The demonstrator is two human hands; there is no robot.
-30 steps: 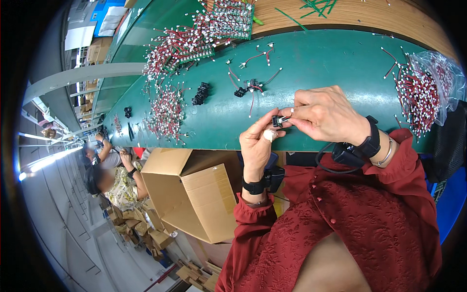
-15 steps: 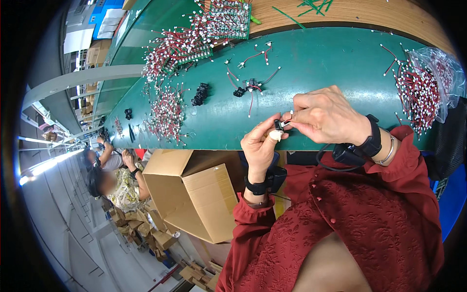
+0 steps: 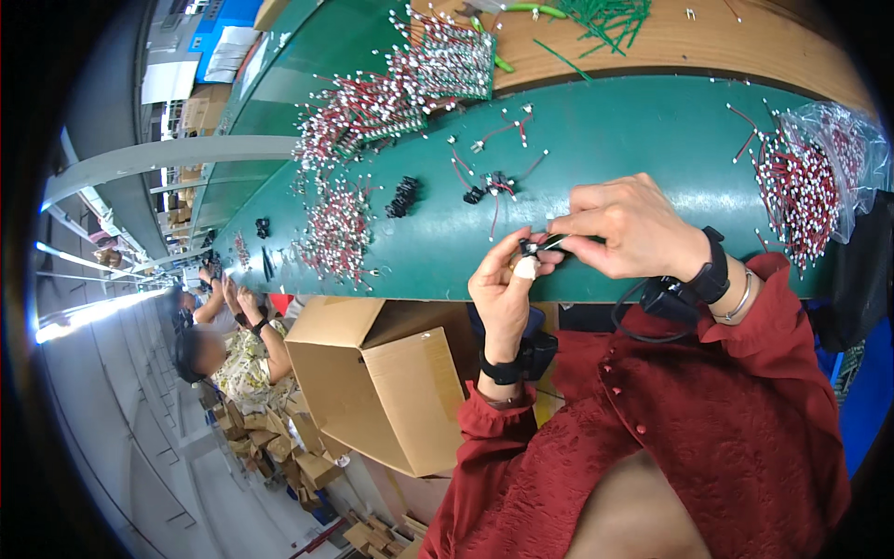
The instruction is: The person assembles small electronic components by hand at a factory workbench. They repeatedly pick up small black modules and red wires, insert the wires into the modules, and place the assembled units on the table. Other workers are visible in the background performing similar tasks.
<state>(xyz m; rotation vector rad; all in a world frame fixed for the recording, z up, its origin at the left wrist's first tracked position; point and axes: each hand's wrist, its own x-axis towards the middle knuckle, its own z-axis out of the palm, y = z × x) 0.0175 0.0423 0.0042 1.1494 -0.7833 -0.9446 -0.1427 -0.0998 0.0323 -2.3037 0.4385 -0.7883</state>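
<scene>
My left hand (image 3: 504,286) pinches a small black plastic part (image 3: 529,248) between thumb and fingers, just past the near edge of the green table. A white cover (image 3: 527,267) sits on the thumb. Right beside it, my right hand (image 3: 626,226) is closed, its thumb and forefinger on a thin dark piece (image 3: 553,242) that reaches toward the black part. What this piece is, and whether the two touch, I cannot make out. Beyond my hands lie a few black parts with red and black wire leads (image 3: 498,183) and some loose leads (image 3: 503,129).
Piles of wire leads with white connectors lie left (image 3: 337,231) and right, by a clear plastic bag (image 3: 861,149). Green circuit boards (image 3: 456,65) carry more leads. Black parts (image 3: 403,197) stand in a row. An open cardboard box (image 3: 410,401) stands below the edge; co-workers (image 3: 247,359) sit left.
The whole view has shifted slightly. Between my hands, the red lead with its white connector no longer shows; a thin dark piece is visible there now.
</scene>
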